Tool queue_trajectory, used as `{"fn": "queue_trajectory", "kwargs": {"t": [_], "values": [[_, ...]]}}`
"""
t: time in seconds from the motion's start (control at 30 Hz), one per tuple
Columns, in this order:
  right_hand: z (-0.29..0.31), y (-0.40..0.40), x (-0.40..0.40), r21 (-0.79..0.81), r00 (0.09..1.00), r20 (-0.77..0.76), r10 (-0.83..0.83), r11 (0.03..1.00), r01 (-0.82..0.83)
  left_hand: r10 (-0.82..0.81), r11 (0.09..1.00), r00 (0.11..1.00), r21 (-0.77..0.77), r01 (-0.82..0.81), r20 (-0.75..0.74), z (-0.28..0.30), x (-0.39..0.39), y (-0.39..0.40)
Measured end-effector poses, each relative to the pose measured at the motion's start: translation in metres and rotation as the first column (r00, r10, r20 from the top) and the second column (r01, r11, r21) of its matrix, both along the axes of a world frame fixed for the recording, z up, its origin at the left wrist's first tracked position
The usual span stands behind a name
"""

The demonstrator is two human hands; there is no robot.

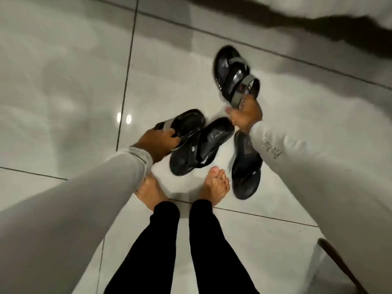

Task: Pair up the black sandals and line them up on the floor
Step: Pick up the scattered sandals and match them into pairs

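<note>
Several black sandals are on or just above the glossy white tiled floor (63, 81). My left hand (157, 143) grips the grey strap of one black sandal (186, 122) at centre left. It overlaps a second black sandal (203, 145) lying on the floor beside it. My right hand (246, 115) holds the heel strap of a grey-strapped black sandal (233, 73), tilted up at the upper right. Another black sandal (246, 166) lies on the floor under my right sleeve, partly hidden by it.
My bare feet (216, 187) stand just behind the sandals, legs in black trousers. A dark band (318, 22) runs along the top right where the floor meets a white surface. A dark brown edge (339, 264) shows at the lower right.
</note>
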State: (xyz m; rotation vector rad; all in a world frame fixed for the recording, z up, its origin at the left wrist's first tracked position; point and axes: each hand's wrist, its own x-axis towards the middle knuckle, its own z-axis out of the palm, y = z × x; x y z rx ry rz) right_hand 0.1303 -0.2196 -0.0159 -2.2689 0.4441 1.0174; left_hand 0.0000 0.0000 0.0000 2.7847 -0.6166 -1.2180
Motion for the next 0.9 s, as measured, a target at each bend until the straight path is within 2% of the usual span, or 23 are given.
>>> {"fn": "queue_trajectory", "kwargs": {"t": [0.03, 0.1, 0.17, 0.27, 0.4, 0.47, 0.53, 0.57, 0.63, 0.7, 0.77, 0.9], "values": [[-0.017, 0.005, 0.005, 0.035, 0.992, -0.003, -0.126, 0.991, 0.126, -0.039, 0.998, 0.999, 0.04, 0.04, -0.019, -0.013, 0.001, 0.004], [-0.033, 0.015, 0.018, 0.084, 0.929, -0.032, -0.369, 0.925, 0.37, -0.045, 0.999, 0.999, 0.015, 0.045, -0.02, -0.03, 0.001, 0.013], [-0.046, 0.016, 0.029, 0.113, 0.859, -0.034, -0.511, 0.852, 0.512, -0.082, 0.996, 0.996, 0.018, 0.082, -0.024, -0.037, 0.0, 0.018], [-0.058, 0.016, 0.04, 0.074, 0.786, -0.068, -0.615, 0.782, 0.619, -0.032, 0.998, 0.999, 0.052, 0.032, 0.003, -0.044, 0.003, 0.035], [-0.063, 0.021, 0.052, 0.015, 0.813, -0.033, -0.582, 0.813, 0.582, 0.168, 0.983, 0.986, 0.072, -0.168, -0.001, -0.045, 0.009, 0.071], [-0.064, 0.033, 0.054, -0.008, 0.89, 0.032, -0.455, 0.89, 0.455, 0.241, 0.967, 0.971, 0.086, -0.24, 0.008, -0.046, 0.009, 0.09], [-0.066, 0.049, 0.05, -0.121, 0.984, 0.113, -0.137, 0.981, 0.151, 0.303, 0.948, 0.952, 0.096, -0.305, 0.031, -0.045, 0.008, 0.105], [-0.064, 0.058, 0.044, -0.177, 0.99, 0.135, 0.043, 0.984, -0.019, 0.337, 0.935, 0.941, 0.097, -0.34, 0.042, -0.046, 0.006, 0.111], [-0.059, 0.076, 0.031, -0.228, 0.93, 0.137, 0.341, 0.924, -0.306, 0.414, 0.902, 0.908, 0.101, -0.419, 0.067, -0.045, 0.003, 0.12], [-0.053, 0.093, 0.017, -0.217, 0.842, 0.109, 0.528, 0.84, -0.498, 0.473, 0.872, 0.878, 0.101, -0.479, 0.079, -0.044, -0.002, 0.128], [-0.048, 0.108, 0.006, -0.209, 0.741, 0.113, 0.662, 0.745, -0.634, 0.505, 0.856, 0.86, 0.084, -0.51, 0.074, -0.045, -0.008, 0.133], [-0.04, 0.132, -0.021, -0.202, 0.578, 0.065, 0.813, 0.578, -0.79, 0.563, 0.823, 0.824, 0.047, -0.566, 0.068, -0.045, -0.013, 0.136]]}}
